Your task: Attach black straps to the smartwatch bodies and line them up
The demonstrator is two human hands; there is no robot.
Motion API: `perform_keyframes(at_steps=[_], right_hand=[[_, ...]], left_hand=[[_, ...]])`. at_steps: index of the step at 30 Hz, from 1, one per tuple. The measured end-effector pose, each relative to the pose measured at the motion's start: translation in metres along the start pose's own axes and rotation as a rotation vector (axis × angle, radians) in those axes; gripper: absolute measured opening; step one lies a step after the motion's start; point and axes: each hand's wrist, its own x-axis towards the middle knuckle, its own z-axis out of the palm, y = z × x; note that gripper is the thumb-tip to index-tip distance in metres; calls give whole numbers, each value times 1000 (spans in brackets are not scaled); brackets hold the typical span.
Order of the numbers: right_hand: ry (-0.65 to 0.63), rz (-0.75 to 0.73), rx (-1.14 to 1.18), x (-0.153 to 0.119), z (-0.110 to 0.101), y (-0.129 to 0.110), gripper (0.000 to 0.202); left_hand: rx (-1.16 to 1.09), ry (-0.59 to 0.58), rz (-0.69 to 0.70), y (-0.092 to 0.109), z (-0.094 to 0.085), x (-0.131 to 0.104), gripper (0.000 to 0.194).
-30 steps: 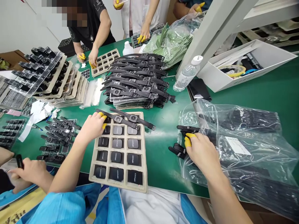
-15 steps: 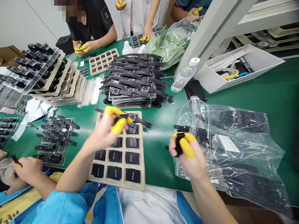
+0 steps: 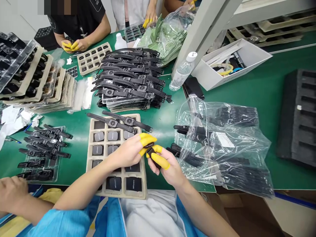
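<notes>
Close over the near edge of the green surface [image 3: 163, 121], both hands meet above the right side of the moulded tray [image 3: 90, 164]. The left hand [image 3: 127, 152] is pinched nearly shut, its yellow-capped fingertips on a small black piece [image 3: 151, 152], and the right hand [image 3: 166, 164] curls round the same piece from below, thumb and forefinger closed on it. What the piece is exactly I cannot tell, since the fingers cover most of it; it looks like a strap or watch part. I'd judge the slick finger caps could let it slip, and a drop would land it on the tray of black watch bodies [image 3: 113, 182] or off the edge into the lap. Two strapped watches [image 3: 120, 121] lie across the tray's far end. Just right, a clear bag of black straps [image 3: 222, 144] spills a few out at its mouth; its white label is too small to read, as is the pale printing on the watch bodies. Farther back sit a tall stack of finished watches [image 3: 130, 82], a water bottle [image 3: 181, 70] and a white box [image 3: 234, 62], with other people's hands working beyond.
</notes>
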Motion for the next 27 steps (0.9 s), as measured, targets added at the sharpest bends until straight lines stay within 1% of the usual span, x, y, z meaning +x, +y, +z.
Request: perform_keyframes(at_steps=[3, 7, 13, 17, 19, 21, 24, 27], right_hand=[[23, -29, 2, 1, 0, 1, 33], [-9, -14, 21, 3, 0, 0, 32], [37, 25, 193, 5, 7, -3, 31], [77, 60, 287, 6, 11, -7, 34], [101, 68, 284, 6, 12, -8, 34], [113, 78, 263, 6, 11, -8, 35], [114, 107, 220, 7, 8, -9, 36], [104, 151, 173, 7, 6, -10, 37]], left_hand=[[26, 7, -7, 2, 0, 1, 43], [52, 11, 2, 2, 0, -1, 45], [128, 46, 13, 2, 4, -1, 46], [123, 1, 20, 5, -2, 4, 47], [62, -37, 31, 7, -6, 6, 49], [48, -54, 38, 9, -9, 6, 50], [202, -86, 17, 10, -10, 4, 46], [393, -169, 15, 10, -9, 1, 40]])
